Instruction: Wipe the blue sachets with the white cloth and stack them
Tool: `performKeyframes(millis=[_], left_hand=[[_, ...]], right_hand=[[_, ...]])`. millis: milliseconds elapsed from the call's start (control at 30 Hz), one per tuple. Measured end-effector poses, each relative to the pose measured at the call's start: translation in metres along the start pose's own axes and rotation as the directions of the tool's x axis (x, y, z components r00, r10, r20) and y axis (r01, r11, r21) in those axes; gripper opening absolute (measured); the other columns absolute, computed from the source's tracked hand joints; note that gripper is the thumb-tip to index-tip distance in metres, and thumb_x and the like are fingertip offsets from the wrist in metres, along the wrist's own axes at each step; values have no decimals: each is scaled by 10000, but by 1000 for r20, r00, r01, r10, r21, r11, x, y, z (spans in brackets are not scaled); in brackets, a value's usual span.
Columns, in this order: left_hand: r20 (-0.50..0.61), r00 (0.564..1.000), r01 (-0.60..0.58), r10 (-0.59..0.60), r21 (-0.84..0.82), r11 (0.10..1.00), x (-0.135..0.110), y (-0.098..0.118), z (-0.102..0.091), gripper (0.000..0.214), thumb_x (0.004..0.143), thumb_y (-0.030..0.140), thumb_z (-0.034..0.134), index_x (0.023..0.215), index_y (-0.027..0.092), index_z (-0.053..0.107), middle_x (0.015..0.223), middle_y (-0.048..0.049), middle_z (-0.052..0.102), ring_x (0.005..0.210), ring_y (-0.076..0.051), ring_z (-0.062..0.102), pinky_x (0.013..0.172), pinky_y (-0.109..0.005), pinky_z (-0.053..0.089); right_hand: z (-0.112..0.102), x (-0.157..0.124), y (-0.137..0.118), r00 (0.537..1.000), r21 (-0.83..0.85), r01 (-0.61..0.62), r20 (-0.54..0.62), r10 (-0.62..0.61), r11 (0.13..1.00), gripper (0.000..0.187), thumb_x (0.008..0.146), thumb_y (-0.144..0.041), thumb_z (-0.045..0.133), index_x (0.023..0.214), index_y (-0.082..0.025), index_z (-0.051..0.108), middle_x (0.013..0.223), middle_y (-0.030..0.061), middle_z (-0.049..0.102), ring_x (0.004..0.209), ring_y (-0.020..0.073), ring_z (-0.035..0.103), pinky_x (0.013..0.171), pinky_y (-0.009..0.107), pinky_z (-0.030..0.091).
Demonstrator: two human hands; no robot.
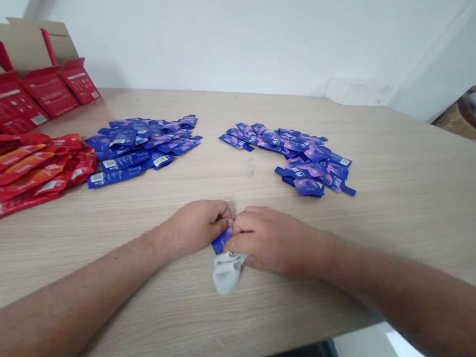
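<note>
My left hand (194, 227) and my right hand (271, 241) meet near the front middle of the light wood-grain table (368, 216). Between them, a small blue sachet (222, 240) is pinched, mostly hidden by my fingers. A crumpled grey-white cloth (228, 273) hangs out below my right fingertips and rests on the tabletop. Its upper end disappears under that hand, so I cannot tell how firmly it is held.
Two loose heaps of blue sachets (142, 143) (295, 159) lie ahead of my hands. Further left is a pile of red sachets (22, 174), with red cartons (23, 95) and raised cardboard flaps behind it. A white wall stands beyond the table.
</note>
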State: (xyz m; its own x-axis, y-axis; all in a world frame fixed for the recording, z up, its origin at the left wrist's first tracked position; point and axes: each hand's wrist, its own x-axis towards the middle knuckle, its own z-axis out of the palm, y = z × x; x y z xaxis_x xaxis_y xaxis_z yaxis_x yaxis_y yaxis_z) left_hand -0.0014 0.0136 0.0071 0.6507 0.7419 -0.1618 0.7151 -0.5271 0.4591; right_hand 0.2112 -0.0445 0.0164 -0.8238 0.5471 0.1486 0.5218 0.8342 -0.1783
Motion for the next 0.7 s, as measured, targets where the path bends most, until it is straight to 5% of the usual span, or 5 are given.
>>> performKeyframes(millis=[100,233,400,600,700], left_hand=[[-2,1000,-7,7,-6,1000,0,-2,1,222,898,349,465,884,231,652,789,15,698,710,-146,590,608,-253,365],[-27,1000,-3,3,4,1000,0,-4,3,223,895,348,465,862,235,654,766,17,689,686,-144,581,588,-255,350],[-9,1000,-27,27,-36,999,0,-3,2,195,882,305,471,873,224,647,795,17,698,722,-140,594,611,-245,373],[-19,1000,0,0,-9,1000,0,-3,2,219,897,336,464,870,231,654,754,16,683,673,-136,578,582,-248,357],[-17,1000,-15,14,-14,1000,0,-5,2,204,889,302,462,866,228,650,770,16,687,695,-139,587,593,-247,364]], right_hand=[[-3,-3,3,998,23,-24,65,22,999,137,906,-205,603,1020,-202,679,987,61,628,937,200,553,864,342,434],[-2,-2,10,986,27,-163,-21,164,986,179,888,-194,618,1057,-170,670,1009,81,613,952,208,549,874,345,442],[3,2,-2,999,-17,27,19,-27,999,143,930,-243,581,1034,-217,675,998,62,630,965,214,546,888,357,423],[0,-3,9,984,18,-174,-25,174,985,166,891,-197,608,1047,-177,661,1006,81,608,954,213,540,875,348,438],[3,0,3,997,-5,-79,-24,79,997,165,910,-235,597,1055,-195,665,1007,72,610,944,214,536,870,352,431]])
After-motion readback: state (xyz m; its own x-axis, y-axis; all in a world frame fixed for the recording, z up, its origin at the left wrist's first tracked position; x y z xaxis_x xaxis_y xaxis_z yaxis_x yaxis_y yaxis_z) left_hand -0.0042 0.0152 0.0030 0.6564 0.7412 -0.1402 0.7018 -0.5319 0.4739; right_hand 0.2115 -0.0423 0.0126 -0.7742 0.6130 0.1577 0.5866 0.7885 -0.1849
